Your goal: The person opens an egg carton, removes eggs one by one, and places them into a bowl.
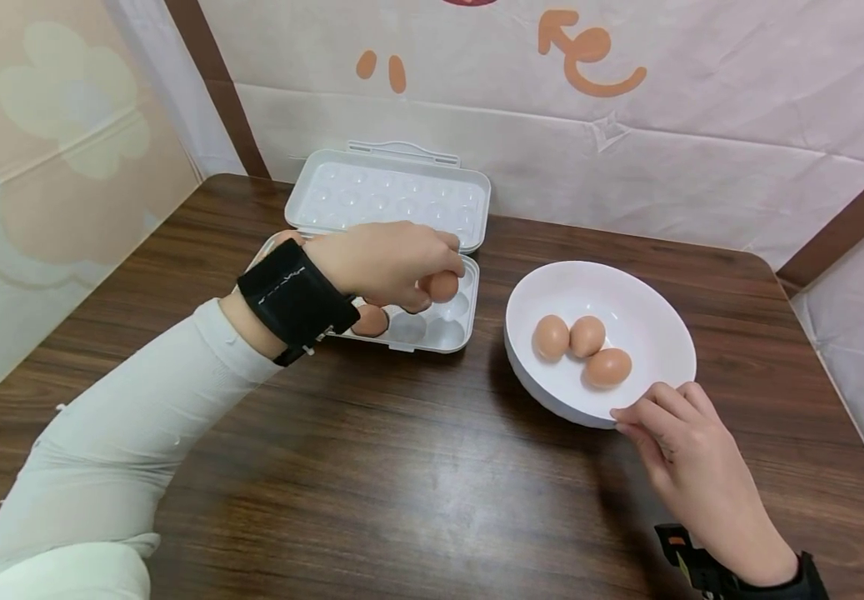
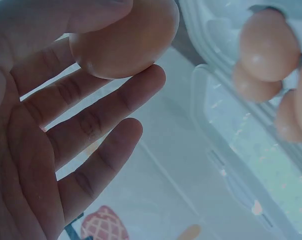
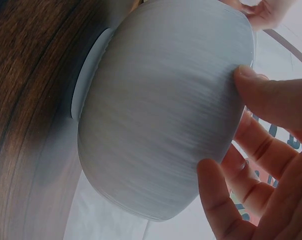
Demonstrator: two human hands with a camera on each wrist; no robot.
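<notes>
My left hand point(image 1: 394, 262) hovers over the open white egg tray point(image 1: 446, 329) and pinches a brown egg point(image 1: 442, 286) between thumb and fingertips. In the left wrist view that egg point(image 2: 126, 40) sits at my fingertips, with the other fingers point(image 2: 98, 117) stretched out below it. More eggs point(image 2: 268, 47) lie in the tray's cups, one egg point(image 1: 370, 321) showing under my wrist. A white bowl point(image 1: 656, 308) to the right holds three brown eggs point(image 1: 586, 336). My right hand point(image 1: 682, 442) rests on the bowl's near rim, thumb and fingers point(image 3: 278, 97) against its outer wall point(image 3: 161, 115).
The tray's lid point(image 1: 390, 196) lies open toward the back wall. The brown wooden table point(image 1: 417, 483) stretches toward me. Printed fabric walls close in behind and on both sides.
</notes>
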